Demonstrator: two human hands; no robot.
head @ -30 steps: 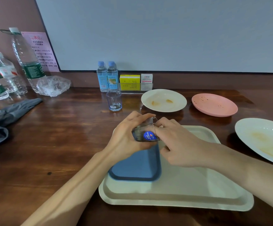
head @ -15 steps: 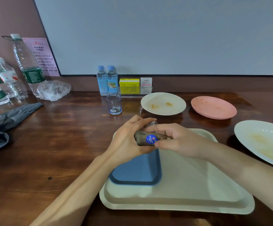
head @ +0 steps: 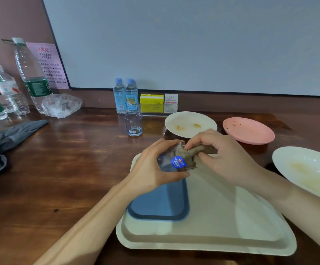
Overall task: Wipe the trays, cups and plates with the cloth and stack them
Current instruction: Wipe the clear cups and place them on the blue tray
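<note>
My left hand (head: pixel 151 169) grips a clear glass cup (head: pixel 171 159) with a round blue sticker, tipped on its side above the trays. My right hand (head: pixel 224 155) pinches a brownish cloth (head: pixel 197 151) whose end is stuffed into the cup's mouth. Below lies a small blue tray (head: pixel 161 203) stacked on a large cream tray (head: pixel 212 226). A second clear cup (head: pixel 133 124) stands upright behind. A stained cream plate (head: pixel 190 124), a pink plate (head: pixel 248 131) with crumbs and a stained white plate (head: pixel 308 171) sit at the back and right.
Several water bottles (head: pixel 31 77) and a crumpled plastic bag (head: pixel 61 105) stand at the back left. A grey garment (head: pixel 4 142) lies at the left edge. Two small bottles (head: pixel 125 96) and small boxes (head: pixel 151 99) line the wall.
My right hand has drawn back to the right, pulling part of the cloth out of the cup. My left hand keeps hold of the cup.
</note>
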